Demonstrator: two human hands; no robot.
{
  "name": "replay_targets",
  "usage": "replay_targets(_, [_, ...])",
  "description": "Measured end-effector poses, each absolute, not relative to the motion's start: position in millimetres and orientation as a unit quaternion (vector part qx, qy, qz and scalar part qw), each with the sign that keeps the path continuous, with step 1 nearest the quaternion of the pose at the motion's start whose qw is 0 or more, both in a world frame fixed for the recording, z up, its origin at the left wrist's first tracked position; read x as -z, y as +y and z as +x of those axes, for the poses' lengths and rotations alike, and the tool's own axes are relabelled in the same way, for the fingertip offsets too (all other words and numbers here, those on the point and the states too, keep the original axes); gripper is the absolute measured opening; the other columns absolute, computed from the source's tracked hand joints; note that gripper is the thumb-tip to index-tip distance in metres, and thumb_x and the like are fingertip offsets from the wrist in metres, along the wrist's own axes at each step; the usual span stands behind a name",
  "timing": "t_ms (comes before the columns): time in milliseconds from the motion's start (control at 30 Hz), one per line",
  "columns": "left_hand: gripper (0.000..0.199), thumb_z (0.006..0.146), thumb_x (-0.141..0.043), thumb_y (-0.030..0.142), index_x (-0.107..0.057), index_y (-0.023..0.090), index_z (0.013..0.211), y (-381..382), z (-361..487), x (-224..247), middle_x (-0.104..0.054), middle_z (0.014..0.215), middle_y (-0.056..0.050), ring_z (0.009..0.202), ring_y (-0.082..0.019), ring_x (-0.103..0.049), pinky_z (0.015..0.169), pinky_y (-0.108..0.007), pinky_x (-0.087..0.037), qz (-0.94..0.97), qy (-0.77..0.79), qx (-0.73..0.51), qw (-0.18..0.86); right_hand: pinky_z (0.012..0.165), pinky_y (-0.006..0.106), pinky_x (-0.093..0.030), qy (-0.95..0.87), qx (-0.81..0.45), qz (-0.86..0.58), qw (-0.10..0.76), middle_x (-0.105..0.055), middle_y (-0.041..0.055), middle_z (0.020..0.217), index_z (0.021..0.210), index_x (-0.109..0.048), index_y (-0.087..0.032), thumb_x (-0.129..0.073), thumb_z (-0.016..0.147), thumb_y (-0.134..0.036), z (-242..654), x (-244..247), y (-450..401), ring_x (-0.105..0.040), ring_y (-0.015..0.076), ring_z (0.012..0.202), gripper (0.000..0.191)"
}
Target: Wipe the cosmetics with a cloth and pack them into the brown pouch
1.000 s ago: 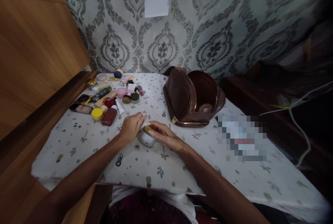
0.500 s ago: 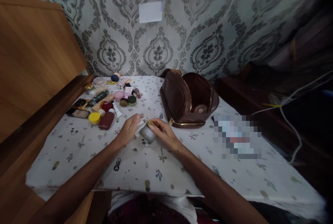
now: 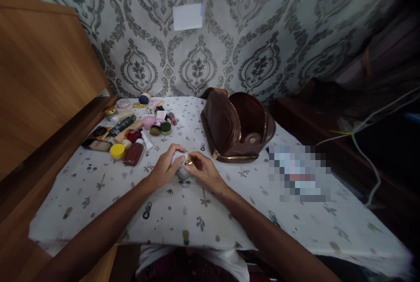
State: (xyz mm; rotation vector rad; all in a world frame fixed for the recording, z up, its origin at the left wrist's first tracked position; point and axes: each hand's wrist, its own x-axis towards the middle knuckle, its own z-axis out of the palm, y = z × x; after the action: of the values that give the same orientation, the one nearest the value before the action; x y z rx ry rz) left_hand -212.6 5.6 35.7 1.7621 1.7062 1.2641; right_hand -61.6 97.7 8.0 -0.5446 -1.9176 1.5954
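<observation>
With the left hand (image 3: 165,169), curls half-bent fingers over a crumpled white cloth (image 3: 178,158) and presses it to the 9 o'clock side of a pale jar (image 3: 183,173). With the right hand (image 3: 208,175), pinches the jar's gold cap (image 3: 190,162) between thumb and fingertips, bent in close around it from 3 o'clock. Holds the jar directly between both sets of fingers, tilted, cap toward 1 o'clock; cannot tell whether resting on the patterned tabletop (image 3: 131,221) or just above it. Has a gaping brown bag (image 3: 218,118) near at 2 o'clock from the jar, a dark red bottle (image 3: 133,154) and a yellow-lidded pot (image 3: 117,151) toward 10 o'clock, and a pixelated item (image 3: 300,172) well apart at 3 o'clock.
</observation>
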Motion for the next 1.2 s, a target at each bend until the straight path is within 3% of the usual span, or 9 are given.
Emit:
replay_targets(100, [0.032, 0.097, -0.038, 0.037, -0.051, 0.018, 0.118, 6, -215, -35, -0.062, 0.111, -0.009, 0.105, -0.020, -0.058, 0.094, -0.032, -0.042, 0.657, 0.605, -0.426, 0.142, 0.069, 0.028, -0.039, -0.718, -0.596, -0.210, 0.293, -0.053, -0.0013, 0.078, 0.093, -0.058, -0.019, -0.073, 0.068, -0.052, -62, -7, 98, -0.048, 0.0146, 0.073, 0.044])
replay_targets(233, [0.029, 0.097, -0.035, 0.035, -0.057, 0.017, 0.090, 7, -215, -37, -0.058, 0.085, -0.005, 0.083, -0.018, -0.057, 0.079, -0.030, -0.043, 0.672, 0.612, -0.408, 0.088, 0.071, 0.029, -0.041, -0.705, -0.614, -0.209, 0.285, -0.054, -0.0011, 0.080, 0.094, -0.058, -0.018, -0.077, 0.063, -0.050, -64, -8, 98, -0.050, 0.0148, 0.075, 0.048])
replay_targets(400, [0.035, 0.096, -0.034, 0.034, -0.044, 0.021, 0.065, 11, -218, -36, -0.044, 0.062, 0.002, 0.061, -0.015, -0.046, 0.063, -0.029, -0.036, 0.632, 0.654, -0.409, 0.075, 0.072, 0.029, -0.042, -0.700, -0.629, -0.211, 0.265, -0.055, -0.0015, 0.079, 0.093, -0.057, -0.019, -0.078, 0.062, -0.047, -64, -12, 95, -0.051, 0.0146, 0.075, 0.047])
replay_targets(533, [0.041, 0.095, -0.034, 0.033, -0.036, 0.021, 0.055, 13, -222, -32, -0.038, 0.058, 0.003, 0.056, -0.013, -0.042, 0.059, -0.028, -0.033, 0.609, 0.659, -0.427, 0.110, 0.074, 0.029, -0.043, -0.696, -0.636, -0.207, 0.262, -0.056, -0.0008, 0.082, 0.096, -0.058, -0.019, -0.078, 0.064, -0.047, -64, -10, 95, -0.053, 0.0151, 0.077, 0.047])
replay_targets(667, [0.027, 0.089, -0.041, 0.028, -0.052, 0.019, 0.066, 9, -218, -36, -0.057, 0.079, -0.003, 0.077, -0.017, -0.056, 0.075, -0.031, -0.043, 0.601, 0.609, -0.492, 0.160, 0.078, 0.031, -0.045, -0.714, -0.601, -0.217, 0.286, -0.057, 0.0015, 0.087, 0.096, -0.060, -0.019, -0.076, 0.065, -0.050, -65, -6, 97, -0.054, 0.0169, 0.082, 0.047])
replay_targets(800, [0.011, 0.085, -0.048, 0.028, -0.048, 0.020, 0.077, 5, -209, -43, -0.063, 0.096, -0.006, 0.092, -0.020, -0.059, 0.085, -0.034, -0.045, 0.576, 0.581, -0.523, 0.239, 0.082, 0.034, -0.047, -0.736, -0.556, -0.231, 0.310, -0.058, 0.0036, 0.093, 0.097, -0.061, -0.020, -0.076, 0.066, -0.052, -63, -6, 97, -0.056, 0.0196, 0.088, 0.047])
replay_targets(1033, [0.017, 0.090, -0.046, 0.032, -0.054, 0.019, 0.098, 7, -207, -41, -0.062, 0.098, -0.005, 0.096, -0.019, -0.058, 0.086, -0.032, -0.045, 0.557, 0.611, -0.499, 0.260, 0.084, 0.038, -0.049, -0.803, -0.453, -0.197, 0.334, -0.057, 0.0080, 0.104, 0.113, -0.059, -0.022, -0.078, 0.068, -0.049, -57, -16, 93, -0.057, 0.0238, 0.095, 0.055])
replay_targets(1200, [0.021, 0.088, -0.045, 0.034, -0.059, 0.019, 0.087, 13, -216, -39, -0.065, 0.089, -0.003, 0.093, -0.020, -0.060, 0.088, -0.033, -0.046, 0.516, 0.636, -0.489, 0.300, 0.091, 0.042, -0.050, -0.863, -0.368, -0.123, 0.323, -0.056, 0.0101, 0.112, 0.127, -0.053, -0.024, -0.074, 0.074, -0.050, -54, -14, 88, -0.058, 0.0266, 0.102, 0.063])
